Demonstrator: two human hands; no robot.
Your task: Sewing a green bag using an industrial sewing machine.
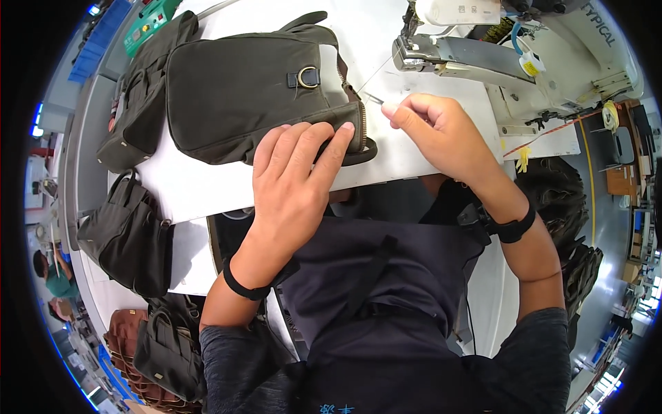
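A dark olive bag lies on the white table in front of me, a D-ring on a small leather tab on its face. My left hand lies over its near right corner, fingers stretched out and pressing on the cloth beside the zipper. To the right, apart from the bag, my right hand pinches a thin pointed metal tool, which looks like tweezers. Its tips are close to the zippered edge. A fine thread runs from near there up toward the sewing machine arm.
Another dark bag leans against the first one's left side. A black bag sits at the table's left edge, with brown and dark bags below. More dark bags are stacked at my right. The sewing machine stands at the far right.
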